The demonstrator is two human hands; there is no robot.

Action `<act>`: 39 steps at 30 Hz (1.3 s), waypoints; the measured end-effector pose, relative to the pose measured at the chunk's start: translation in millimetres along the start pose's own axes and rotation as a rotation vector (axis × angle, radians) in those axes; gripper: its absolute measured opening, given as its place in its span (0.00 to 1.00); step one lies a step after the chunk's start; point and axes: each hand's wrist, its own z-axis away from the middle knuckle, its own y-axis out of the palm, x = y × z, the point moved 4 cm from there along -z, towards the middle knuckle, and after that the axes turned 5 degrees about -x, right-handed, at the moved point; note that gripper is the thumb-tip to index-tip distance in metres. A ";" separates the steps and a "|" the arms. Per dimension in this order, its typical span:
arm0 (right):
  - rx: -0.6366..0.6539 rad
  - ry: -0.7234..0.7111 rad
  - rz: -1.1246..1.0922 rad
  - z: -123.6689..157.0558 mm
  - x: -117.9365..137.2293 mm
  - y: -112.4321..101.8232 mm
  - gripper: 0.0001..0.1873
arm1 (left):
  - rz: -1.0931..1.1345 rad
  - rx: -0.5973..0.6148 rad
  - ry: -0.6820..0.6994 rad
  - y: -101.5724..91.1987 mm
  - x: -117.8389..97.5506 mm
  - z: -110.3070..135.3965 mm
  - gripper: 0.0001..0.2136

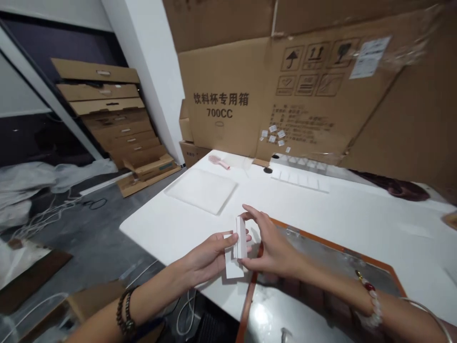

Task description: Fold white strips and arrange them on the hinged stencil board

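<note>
Both hands hold a small stack of white flat pieces (pixel 240 238) upright above the near edge of the white table (pixel 357 219). My left hand (pixel 205 257) pinches the stack from the left with thumb and fingers. My right hand (pixel 269 243) grips it from the right, fingers curled over its top and bottom. One more white piece (pixel 233 269) lies flat on the table just below the stack. A beaded bracelet is on each wrist.
A white square sheet (pixel 202 189) lies farther back on the table, with a pink brush (pixel 217 162) and rows of small white tiles (pixel 300 180) behind it. A silvery mat with an orange border (pixel 321 267) lies under my right arm. Large cardboard boxes (pixel 271 95) stand behind the table.
</note>
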 end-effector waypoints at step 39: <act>-0.562 0.037 -0.016 54.9 -2.7 -224.7 0.56 | -1.132 0.245 0.584 178.0 -107.8 -121.7 0.16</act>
